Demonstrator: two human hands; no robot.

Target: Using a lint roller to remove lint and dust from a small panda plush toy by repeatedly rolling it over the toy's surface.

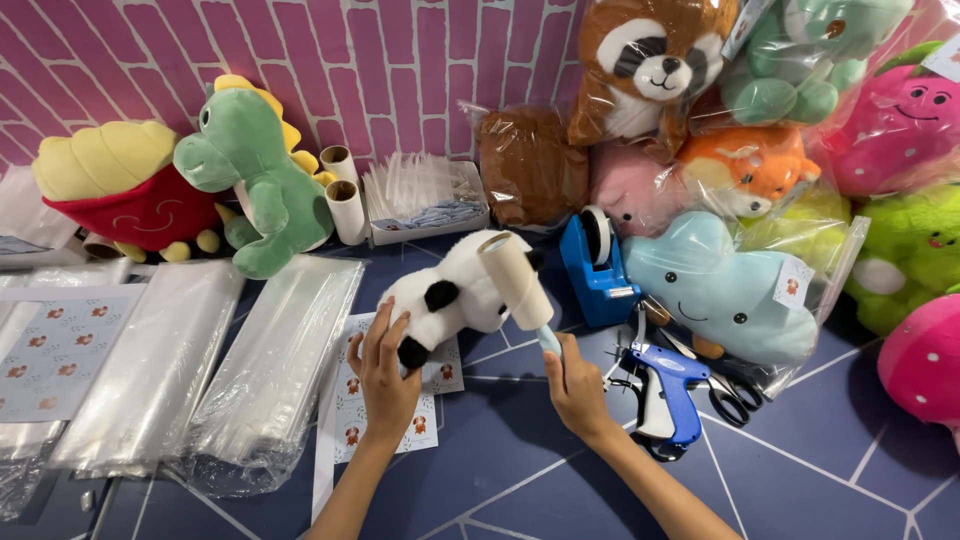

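Panda plush (pixel 462 292) lies on the blue table (pixel 820 430), just beyond both hands. Left hand (pixel 385 372) presses its near end, fingers spread, not closed. Right hand (pixel 574 385) is wrapped around a lint roller's (pixel 512 277) handle; the roller slants up-left, its head against the panda. Farther back: tape dispenser (pixel 597 262), bagged plush toys, green dinosaur (pixel 255 180).
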